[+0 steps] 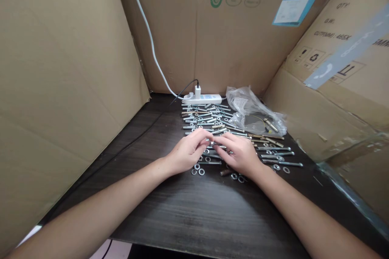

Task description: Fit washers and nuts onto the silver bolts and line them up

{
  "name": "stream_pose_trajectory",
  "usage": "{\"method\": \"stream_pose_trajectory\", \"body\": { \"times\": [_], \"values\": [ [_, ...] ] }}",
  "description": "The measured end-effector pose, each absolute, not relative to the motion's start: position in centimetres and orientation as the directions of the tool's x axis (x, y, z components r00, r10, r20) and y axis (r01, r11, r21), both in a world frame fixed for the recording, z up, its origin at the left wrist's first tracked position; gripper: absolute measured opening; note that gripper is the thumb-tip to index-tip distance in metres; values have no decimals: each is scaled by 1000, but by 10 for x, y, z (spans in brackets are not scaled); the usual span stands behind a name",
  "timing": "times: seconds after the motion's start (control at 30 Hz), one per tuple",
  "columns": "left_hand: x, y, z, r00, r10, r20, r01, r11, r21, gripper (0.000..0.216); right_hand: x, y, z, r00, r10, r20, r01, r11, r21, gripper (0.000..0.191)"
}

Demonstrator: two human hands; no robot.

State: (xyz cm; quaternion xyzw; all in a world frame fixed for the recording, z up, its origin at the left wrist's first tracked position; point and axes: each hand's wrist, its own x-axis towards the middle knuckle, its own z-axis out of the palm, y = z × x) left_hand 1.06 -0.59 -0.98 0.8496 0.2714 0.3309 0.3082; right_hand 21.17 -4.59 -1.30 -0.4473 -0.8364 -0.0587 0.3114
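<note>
My left hand (189, 149) and my right hand (237, 151) meet over the middle of the dark table, fingertips almost touching. Between them is a small shiny metal piece (212, 143), mostly covered, its kind too small to tell. Both hands are closed, thumb and fingers pinched toward it. Beneath and behind lie rows of metal bolts (209, 163) with sleeves. Flat washers (201, 172) rest near my left wrist. Hex nuts (234, 176) and a dark brown sleeve (225, 173) lie below my right hand.
A white power strip (209, 99) with a plugged-in charger (197, 91) stands at the back. A black cable (142, 132) crosses the table's left. Clear plastic bags (253, 109) lie at the back right. Cardboard walls (194, 40) enclose the table (182, 214) on three sides.
</note>
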Motion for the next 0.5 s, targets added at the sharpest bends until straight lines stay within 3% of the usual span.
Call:
{"method": "stream_pose_trajectory", "body": {
  "times": [0.13,0.5],
  "values": [
    [10,-6,-9,650,638,412,231,-683,693,16,213,-46,-14,-412,716,563,787,591,-175,24],
    [12,-2,-12,652,722,231,369,-569,735,16,212,-46,-11,-411,720,559,800,579,-157,26]
  ]
}}
